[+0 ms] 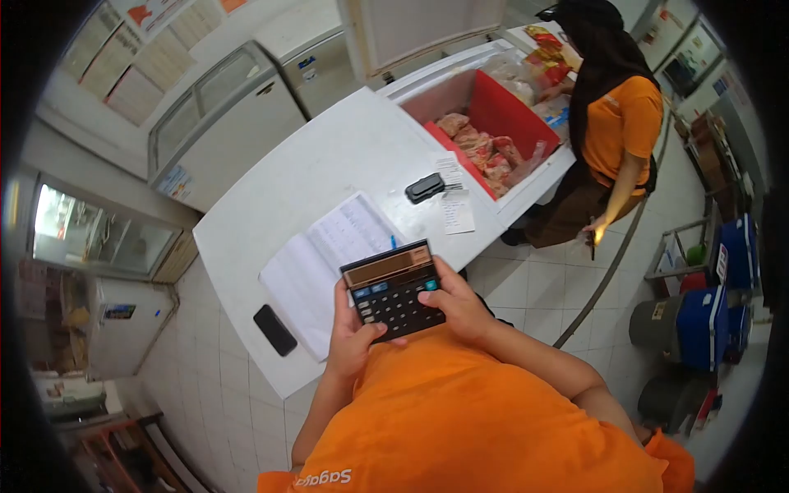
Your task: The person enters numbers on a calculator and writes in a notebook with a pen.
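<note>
Item, in use: one black desk calculator [394,297], held face up above the near edge of the white tabletop [263,201], its display strip turned away from the body. By judgement, figures are being keyed in; for any further keying, the casing must be kept steady and each thumb left free to lift.

Left hand [349,349]: partly closed, curled about the calculator's left side and lower left corner; the thumb is laid on the lower left keys.

Right hand [462,311]: partly closed, clasped about the right side; the thumb is rested on the upper right keys, just beside a teal key.

Open ledger [306,278]: laid beyond the calculator and to its left, partly covered by it; handwriting is borne on the farther page. Blue pen [393,242]: seen just beyond the display.

Smartphone [274,330]: laid flat, screen dark, near the left edge toward the near corner, just beside the ledger.

Small black object [424,188]: set toward the right part of the tabletop, beside paper slips [458,214]; its kind cannot be told.

Chest freezer [534,191]: stood open at the right end, with wrapped packets [477,148] contained behind a red panel [519,115]. Co-worker [629,115]: positioned beside it.
</note>
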The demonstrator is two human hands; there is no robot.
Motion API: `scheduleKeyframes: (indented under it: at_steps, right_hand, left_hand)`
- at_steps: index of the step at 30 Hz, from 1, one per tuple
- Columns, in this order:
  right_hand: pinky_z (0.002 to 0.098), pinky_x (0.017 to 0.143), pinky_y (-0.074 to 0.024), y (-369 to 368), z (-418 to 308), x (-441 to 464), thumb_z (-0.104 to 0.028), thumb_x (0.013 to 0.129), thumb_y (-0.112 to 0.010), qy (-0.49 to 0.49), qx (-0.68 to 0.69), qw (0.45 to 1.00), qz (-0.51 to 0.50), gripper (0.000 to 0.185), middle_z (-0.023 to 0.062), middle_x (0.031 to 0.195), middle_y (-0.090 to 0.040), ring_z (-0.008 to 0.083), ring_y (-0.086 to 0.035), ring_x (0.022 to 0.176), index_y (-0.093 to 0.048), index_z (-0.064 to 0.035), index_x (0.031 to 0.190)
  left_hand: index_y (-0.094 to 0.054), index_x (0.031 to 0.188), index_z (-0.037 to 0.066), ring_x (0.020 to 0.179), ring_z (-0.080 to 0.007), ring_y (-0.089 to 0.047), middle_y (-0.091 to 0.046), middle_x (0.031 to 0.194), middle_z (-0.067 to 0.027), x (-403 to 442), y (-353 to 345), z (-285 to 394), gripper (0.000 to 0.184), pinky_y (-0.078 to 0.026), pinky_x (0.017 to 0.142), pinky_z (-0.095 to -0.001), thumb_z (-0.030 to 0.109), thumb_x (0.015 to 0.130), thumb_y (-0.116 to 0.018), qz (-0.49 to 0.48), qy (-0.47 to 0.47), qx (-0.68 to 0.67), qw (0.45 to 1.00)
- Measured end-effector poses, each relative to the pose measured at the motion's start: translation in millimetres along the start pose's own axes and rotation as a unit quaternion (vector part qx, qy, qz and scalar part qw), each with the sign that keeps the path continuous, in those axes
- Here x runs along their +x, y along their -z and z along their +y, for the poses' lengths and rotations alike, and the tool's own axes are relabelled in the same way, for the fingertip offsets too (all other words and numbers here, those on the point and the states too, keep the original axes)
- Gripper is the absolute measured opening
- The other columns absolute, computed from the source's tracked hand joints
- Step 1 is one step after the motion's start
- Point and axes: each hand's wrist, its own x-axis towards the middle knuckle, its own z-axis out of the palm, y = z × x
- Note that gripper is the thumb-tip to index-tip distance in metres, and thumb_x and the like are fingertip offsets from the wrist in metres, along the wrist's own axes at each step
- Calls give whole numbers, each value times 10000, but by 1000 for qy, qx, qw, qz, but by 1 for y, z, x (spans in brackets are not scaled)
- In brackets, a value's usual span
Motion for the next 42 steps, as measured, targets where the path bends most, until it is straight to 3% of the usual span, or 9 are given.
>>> scheduleKeyframes:
  at_steps: [4, 10, 13, 16, 22, 28, 33, 42]
  right_hand:
    - [337, 1073, -455, 1, 3, -2, -19, 868, -730, 28, -106, 994, 20, 693, 128, 1292, -612, 172, -577, 1228, -386, -5, 1469]
    - [353, 1027, -494, -6, -1, 3, -89, 854, -791, 17, -190, 980, 60, 658, 130, 1231, -643, 198, -625, 1165, -412, -20, 1388]
    - [362, 1038, -488, -2, 0, 2, -90, 840, -801, 29, -183, 982, 32, 698, 136, 1239, -644, 210, -623, 1175, -392, -21, 1401]
    - [375, 1060, -472, -5, -5, 0, -77, 828, -799, 39, -263, 963, 42, 732, 140, 1264, -632, 223, -610, 1204, -375, -21, 1422]
    - [368, 1098, -435, -2, -1, -2, -55, 845, -751, 48, -192, 980, 8, 747, 139, 1312, -601, 213, -559, 1262, -351, -18, 1475]
    - [320, 1054, -462, -1, 4, 2, -7, 933, -634, 19, -51, 998, 26, 571, 104, 1283, -605, 153, -569, 1195, -401, -18, 1454]
    - [299, 1021, -484, -4, 4, 6, -14, 957, -629, 12, -87, 995, 48, 511, 90, 1265, -615, 134, -583, 1165, -423, -21, 1424]
    - [330, 1099, -423, 1, 5, 2, -28, 928, -654, 7, -92, 996, 5, 621, 111, 1328, -584, 170, -541, 1259, -367, -26, 1479]
  left_hand:
    - [-83, 1644, 163, 1099, -331, -724, -603, 1358, -216, 2, -2, 2, 983, -695, 732, -408, -129, 790, -473, -3, -5, 29, 1000]
    - [-39, 1653, 173, 1155, -290, -696, -555, 1404, -193, 1, 0, -4, 1019, -682, 771, -367, -171, 810, -496, -22, -26, 47, 998]
    - [-28, 1650, 173, 1164, -285, -691, -546, 1408, -188, 2, 1, -5, 1038, -679, 771, -356, -188, 796, -494, -25, -30, 50, 998]
    - [-35, 1648, 166, 1168, -277, -687, -541, 1411, -179, 2, 0, -3, 1043, -674, 764, -342, -192, 779, -488, -24, -33, 58, 997]
    - [-46, 1647, 149, 1203, -260, -660, -505, 1430, -153, 2, -5, -2, 1061, -658, 749, -310, -185, 738, -483, -13, -34, 108, 993]
    - [-30, 1652, 137, 1235, -260, -638, -498, 1437, -142, 2, -2, -5, 1080, -650, 789, -323, -190, 729, -486, -35, -48, 60, 996]
    - [-3, 1657, 141, 1236, -263, -638, -502, 1439, -147, 2, -4, -8, 1093, -647, 800, -332, -196, 746, -504, -45, -66, 55, 995]
    - [-103, 1610, 179, 1009, -176, -695, -579, 1312, -122, 4, -11, -9, 971, -614, 617, -248, -154, 827, -570, 58, -5, 122, 991]
